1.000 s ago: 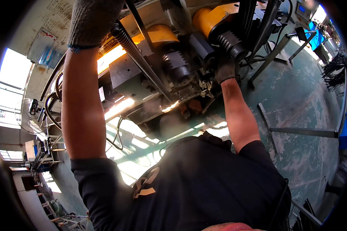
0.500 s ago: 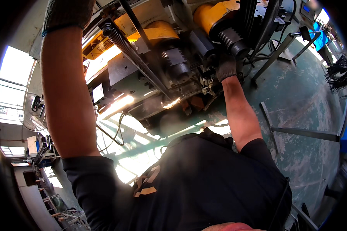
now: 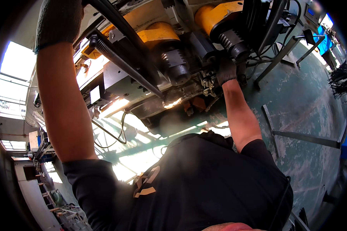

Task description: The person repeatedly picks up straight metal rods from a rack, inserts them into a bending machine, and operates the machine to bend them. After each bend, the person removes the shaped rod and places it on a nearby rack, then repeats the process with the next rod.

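Head view shows machine [image 3: 175, 63], scuffed floor [image 3: 300, 104], bright window [image 3: 14, 63].

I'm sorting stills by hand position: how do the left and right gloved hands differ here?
The left hand looks larger than the right hand. The left hand is cut off by the top edge; the right hand sits lower, within the frame. The left hand is near a long black bar, the right hand near a toothed cylinder. Both wear dark, greyish gloves.

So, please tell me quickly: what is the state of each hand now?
Left hand: gloved, near a long dark bar; fingertips not visible, grip cannot be told.
Right hand: gloved, beside a dark toothed cylinder; fingers hidden, grip cannot be told.
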Demonstrator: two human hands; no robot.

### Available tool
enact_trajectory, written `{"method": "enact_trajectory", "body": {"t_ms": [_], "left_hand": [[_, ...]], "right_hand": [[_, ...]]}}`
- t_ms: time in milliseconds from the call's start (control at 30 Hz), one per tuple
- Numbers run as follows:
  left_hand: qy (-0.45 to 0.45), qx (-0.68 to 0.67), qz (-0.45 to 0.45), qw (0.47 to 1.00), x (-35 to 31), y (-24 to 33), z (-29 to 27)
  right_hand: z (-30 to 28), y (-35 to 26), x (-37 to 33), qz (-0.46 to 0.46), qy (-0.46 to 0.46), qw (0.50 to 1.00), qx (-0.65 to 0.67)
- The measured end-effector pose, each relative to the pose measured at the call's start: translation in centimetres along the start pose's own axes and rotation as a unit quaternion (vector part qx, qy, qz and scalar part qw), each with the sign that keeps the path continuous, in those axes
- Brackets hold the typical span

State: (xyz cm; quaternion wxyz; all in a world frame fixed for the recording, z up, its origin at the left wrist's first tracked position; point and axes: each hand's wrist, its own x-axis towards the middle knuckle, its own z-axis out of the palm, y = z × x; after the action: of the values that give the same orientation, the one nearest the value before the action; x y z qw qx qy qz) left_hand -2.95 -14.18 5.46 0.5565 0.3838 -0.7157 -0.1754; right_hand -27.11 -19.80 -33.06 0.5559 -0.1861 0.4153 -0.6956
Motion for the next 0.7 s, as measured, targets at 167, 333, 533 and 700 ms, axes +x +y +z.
{"method": "enact_trajectory", "body": {"t_ms": [167, 333, 533, 700], "left_hand": [[0.029, 0.023, -0.009, 0.999, -1.5, -0.1, 0.3], [0.027, 0.043, -0.046, 0.998, -1.5, -0.4, 0.8], [0.089, 0.146, -0.020, 0.985, -2.7, 1.0, 1.4], [0.037, 0.111, 0.008, 0.993, -1.9, -0.8, 0.8]], "right_hand": [[-2.1, 2.4, 1.0, -0.094, -0.071, 0.984, -0.134], [-2.6, 2.4, 2.1, 0.032, -0.067, 0.997, 0.017], [-2.5, 4.5, 3.3, 0.001, -0.100, 0.994, 0.035], [-3.1, 5.1, 3.9, -0.054, -0.107, 0.993, -0.021]]}}
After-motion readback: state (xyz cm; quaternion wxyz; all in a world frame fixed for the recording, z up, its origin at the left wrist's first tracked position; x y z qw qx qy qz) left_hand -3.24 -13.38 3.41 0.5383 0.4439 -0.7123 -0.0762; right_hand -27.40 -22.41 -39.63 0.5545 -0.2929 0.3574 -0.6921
